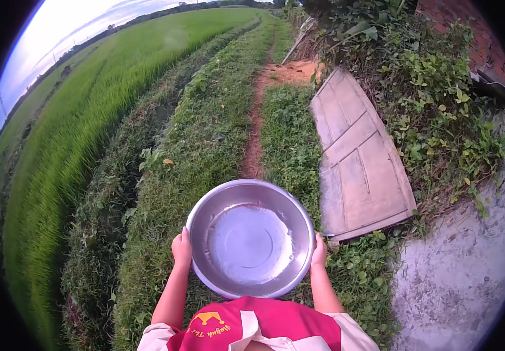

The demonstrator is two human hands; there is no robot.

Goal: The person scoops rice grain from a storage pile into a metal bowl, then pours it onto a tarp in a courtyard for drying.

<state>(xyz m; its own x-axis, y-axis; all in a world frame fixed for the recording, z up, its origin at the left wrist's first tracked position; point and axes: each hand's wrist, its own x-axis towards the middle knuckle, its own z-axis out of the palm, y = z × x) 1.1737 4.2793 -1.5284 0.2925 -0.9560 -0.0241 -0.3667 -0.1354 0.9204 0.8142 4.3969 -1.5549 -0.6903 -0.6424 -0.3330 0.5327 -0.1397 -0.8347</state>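
A wide, shiny metal basin (pixel 250 243) is held in front of my body, its opening facing up and no contents showing inside. My left hand (pixel 182 248) grips the rim on the left side, thumb on the edge. On the opposite side my right hand (pixel 318 251) clasps the rim, its thumb also near the edge. The fingers of both hands are mostly hidden beneath and behind the basin. My red apron (pixel 264 316) with yellow lettering shows just below the basin.
A narrow dirt path (pixel 253 137) runs ahead through grass. A green rice field (pixel 89 140) lies to the left. At right, a worn wooden door panel (pixel 363 158) lies against leafy bushes (pixel 428 117), near a concrete slab (pixel 451 281) and a brick wall (pixel 469 35).
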